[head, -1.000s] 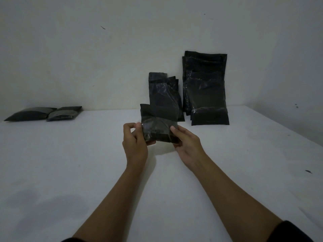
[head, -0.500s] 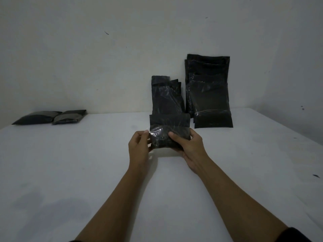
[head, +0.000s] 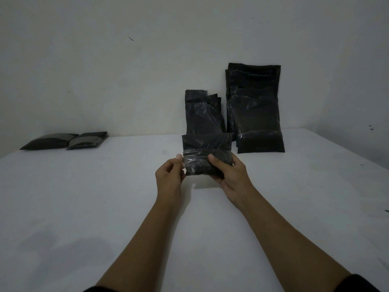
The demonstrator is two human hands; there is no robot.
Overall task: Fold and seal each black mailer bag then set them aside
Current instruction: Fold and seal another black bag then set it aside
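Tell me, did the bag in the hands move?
Yes. The held bag came down and rightward: its top used to overlap the small leaning stack, and now sits near that stack's foot.

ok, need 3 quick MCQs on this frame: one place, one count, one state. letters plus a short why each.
1. Where do the finished mailers lie?
A. far left of the table, by the wall
B. near right edge
C. under the arms

2. How many finished mailers lie there?
A. one
B. two
C. five

3. How is the held mailer bag being handled?
A. lying untouched on the table
B. held by one hand only
C. held by both hands above the table

Answers:
1 A: both lie flat at the far left of the white table.
2 B: two packets sit side by side.
3 C: the left hand pinches its left edge, the right hand grips its right side, and its shadow falls on the table below.
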